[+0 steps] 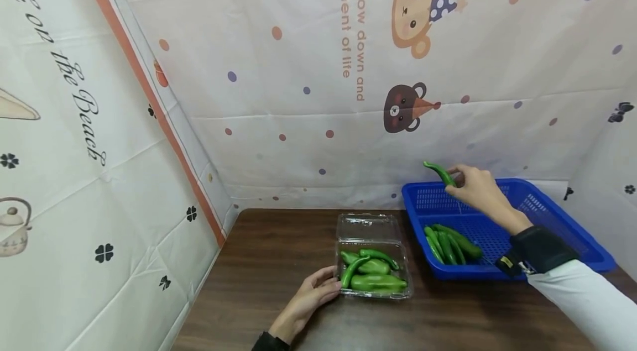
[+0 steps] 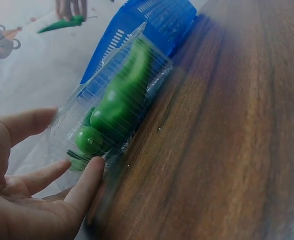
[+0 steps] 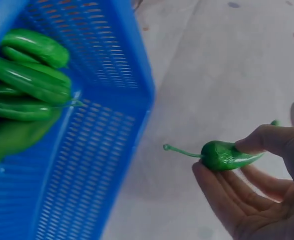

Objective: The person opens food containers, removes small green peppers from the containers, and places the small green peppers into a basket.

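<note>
One blue basket [image 1: 547, 196]; one clear clamshell box [image 1: 370, 226]; two hands.

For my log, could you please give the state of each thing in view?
Clear box: lid open, peppers inside.
Blue basket: several peppers inside.
Held pepper: lifted above the basket.
Right hand: pinches the held pepper.
Left hand: fingers straight, touching the clear box.

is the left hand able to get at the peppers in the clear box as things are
Probably yes. The left hand rests open against the clear box, whose lid stands open, so the peppers lie uncovered with nothing between them and the fingers.
</note>
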A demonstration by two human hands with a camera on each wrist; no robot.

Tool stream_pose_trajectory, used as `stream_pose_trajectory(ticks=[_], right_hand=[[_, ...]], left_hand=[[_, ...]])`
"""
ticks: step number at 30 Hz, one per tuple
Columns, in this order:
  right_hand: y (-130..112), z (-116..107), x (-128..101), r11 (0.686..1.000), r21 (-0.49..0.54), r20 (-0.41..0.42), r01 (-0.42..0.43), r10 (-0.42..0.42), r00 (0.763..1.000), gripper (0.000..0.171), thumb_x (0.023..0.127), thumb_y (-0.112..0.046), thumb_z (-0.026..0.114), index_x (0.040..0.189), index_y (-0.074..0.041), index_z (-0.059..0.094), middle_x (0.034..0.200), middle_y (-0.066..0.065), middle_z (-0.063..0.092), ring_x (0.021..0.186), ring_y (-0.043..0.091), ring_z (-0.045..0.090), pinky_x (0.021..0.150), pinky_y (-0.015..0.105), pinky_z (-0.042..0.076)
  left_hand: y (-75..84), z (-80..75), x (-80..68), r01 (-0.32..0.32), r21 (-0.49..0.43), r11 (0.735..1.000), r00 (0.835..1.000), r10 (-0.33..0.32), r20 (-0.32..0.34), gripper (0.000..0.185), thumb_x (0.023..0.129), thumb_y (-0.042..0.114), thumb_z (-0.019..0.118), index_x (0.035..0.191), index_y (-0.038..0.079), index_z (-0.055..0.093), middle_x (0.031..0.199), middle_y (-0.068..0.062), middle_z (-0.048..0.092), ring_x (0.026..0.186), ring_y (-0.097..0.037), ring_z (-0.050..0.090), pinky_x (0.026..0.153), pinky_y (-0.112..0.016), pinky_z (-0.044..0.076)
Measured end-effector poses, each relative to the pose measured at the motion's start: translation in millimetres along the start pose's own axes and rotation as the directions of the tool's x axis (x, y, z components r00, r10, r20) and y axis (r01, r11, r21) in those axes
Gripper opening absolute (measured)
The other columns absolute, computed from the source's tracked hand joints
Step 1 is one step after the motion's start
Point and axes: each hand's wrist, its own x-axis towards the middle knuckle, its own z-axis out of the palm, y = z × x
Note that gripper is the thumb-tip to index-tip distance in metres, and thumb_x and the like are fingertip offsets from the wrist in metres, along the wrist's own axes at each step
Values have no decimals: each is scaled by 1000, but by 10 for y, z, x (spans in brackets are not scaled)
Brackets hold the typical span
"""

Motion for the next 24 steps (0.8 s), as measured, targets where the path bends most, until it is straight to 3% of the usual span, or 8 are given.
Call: stream_pose_trajectory(ticks=[5, 9, 17, 24], right_hand=[[131, 124, -54, 999, 3, 95, -49, 49, 994, 52, 95, -10, 65, 137, 18, 50, 95, 33, 70, 65, 25, 66, 53, 33, 49], [212, 236, -115, 998, 4, 156, -68, 67, 986, 50, 95, -8, 65, 134, 20, 50, 91, 30, 71, 62, 20, 64, 53, 31, 44], [296, 393, -195, 994, -5, 259, -111, 108, 960, 49, 93, -5, 67, 130, 23, 51, 93, 30, 71, 74, 29, 71, 56, 34, 56], [320, 518, -276, 991, -4, 333, -133, 126, 934, 49, 94, -5, 68, 129, 24, 51, 76, 18, 72, 62, 25, 68, 55, 36, 57]], left_hand=[[-7, 7, -4, 7, -1, 1000, 1000, -7, -2, 67, 98, 17, 69, 152, -6, 39, 154, -30, 41, 134, -26, 54, 108, -33, 54], [-13, 13, -2, 17, 0, 1000, 1000, -17, -1, 67, 98, 18, 69, 153, -5, 38, 155, -30, 40, 137, -29, 52, 110, -36, 53], [-9, 16, -12, 27, -1, 1000, 1000, -27, -5, 68, 98, 19, 69, 154, -5, 38, 156, -30, 39, 137, -29, 52, 111, -38, 53], [-19, 21, -4, 23, -3, 1000, 1000, -23, -6, 68, 98, 18, 69, 153, -5, 38, 155, -29, 41, 135, -26, 53, 110, -35, 53]])
